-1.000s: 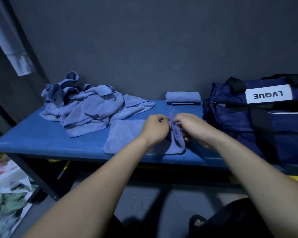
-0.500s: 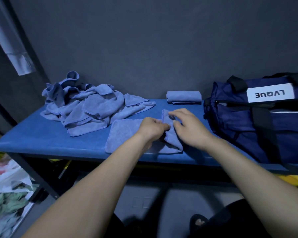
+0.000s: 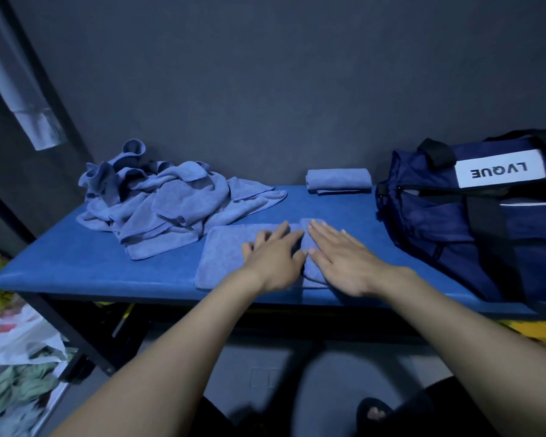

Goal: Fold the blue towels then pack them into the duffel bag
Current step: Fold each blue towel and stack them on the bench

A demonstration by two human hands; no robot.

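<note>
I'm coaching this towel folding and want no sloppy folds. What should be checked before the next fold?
1. Left hand flat on the towel being folded: ok.
2. Right hand flat on its folded-over part: ok.
3. Towel fully on the blue table: ok.
4. Edges aligned under the hands: cannot tell.
5. Folded towel lies apart: ok.
6. Duffel bag unzipped: ok.

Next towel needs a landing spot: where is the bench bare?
Bare bench lies at the front left, below the unfolded pile, and between the folded towel, right hand and duffel bag. It is crowded mid-front, where both hands press the towel.
</note>
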